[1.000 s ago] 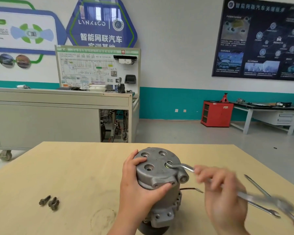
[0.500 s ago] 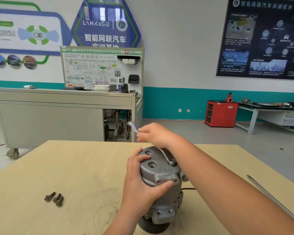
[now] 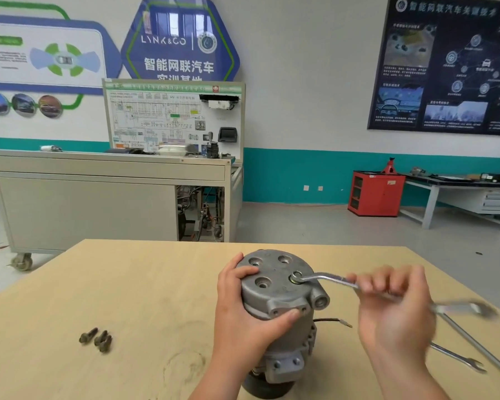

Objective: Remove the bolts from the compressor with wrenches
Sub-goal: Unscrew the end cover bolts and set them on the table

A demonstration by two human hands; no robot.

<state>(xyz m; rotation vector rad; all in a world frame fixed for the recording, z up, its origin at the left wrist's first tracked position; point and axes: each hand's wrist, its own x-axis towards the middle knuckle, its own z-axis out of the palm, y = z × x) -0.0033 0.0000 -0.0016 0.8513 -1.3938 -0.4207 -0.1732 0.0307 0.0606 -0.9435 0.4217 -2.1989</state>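
L: my left hand (image 3: 243, 313) grips the compressor (image 3: 274, 287), thumb in front, fingers over the top edge | R: my right hand (image 3: 393, 310), blurred, fingers curled round the wrench (image 3: 321, 277) handle

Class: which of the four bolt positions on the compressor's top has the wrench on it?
The right-side position, covered by the ring end of the wrench; the other three holes are empty.

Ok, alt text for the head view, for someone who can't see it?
The right hand holds a wrench, ring end on top of the compressor, which the left hand grips. Three bolts and a spare wrench lie on the table.
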